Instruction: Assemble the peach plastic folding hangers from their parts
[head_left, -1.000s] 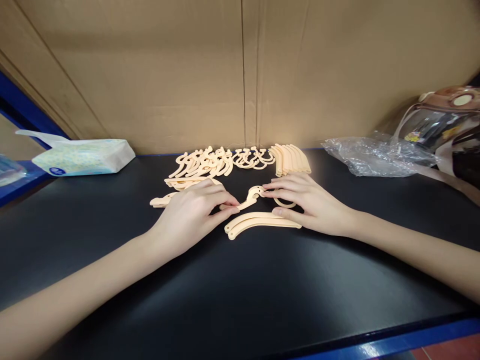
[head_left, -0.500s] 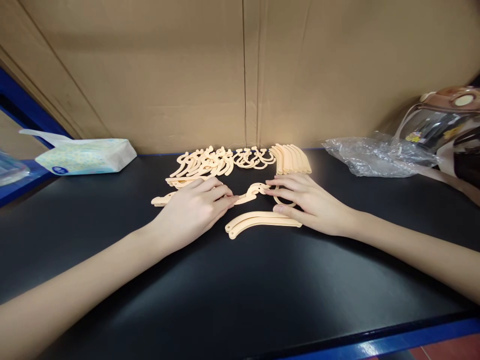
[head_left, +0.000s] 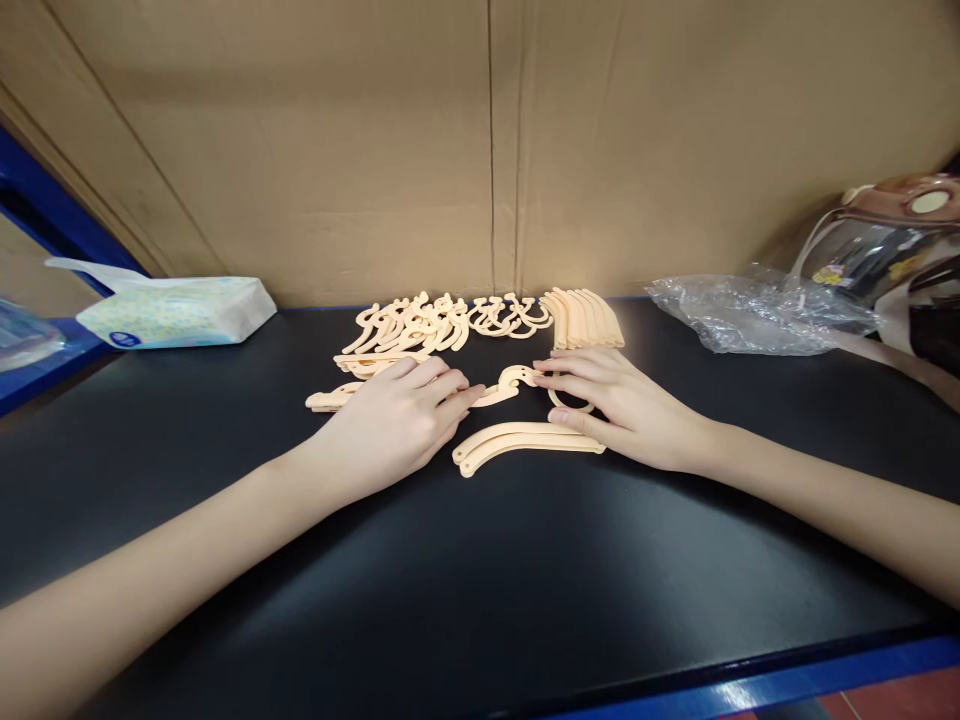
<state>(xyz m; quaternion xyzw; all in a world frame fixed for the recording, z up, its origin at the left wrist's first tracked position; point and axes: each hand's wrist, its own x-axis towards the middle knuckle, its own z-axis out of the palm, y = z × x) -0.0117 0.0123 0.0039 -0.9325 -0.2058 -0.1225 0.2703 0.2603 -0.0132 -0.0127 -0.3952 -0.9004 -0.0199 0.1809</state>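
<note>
Between the two hands, low over the worktop (head_left: 480, 580), a peach S-curved piece (head_left: 505, 387) is held or steadied. Its left end is covered by the bunched fingers of the left hand (head_left: 409, 410); whether it is firmly pinched there cannot be told, the thumb being hidden. Its right end is met only by fingertips of the right hand (head_left: 611, 405), whose fingers are loosely spread, so the piece could be twisted or let slip if pressure is applied unevenly. The ring-like hook (head_left: 571, 408) beside that palm might be dragged along, and the pair of curved arms (head_left: 525, 430), overlapped by the right thumb, could be knocked askew if that hand is lowered or swung.
</note>
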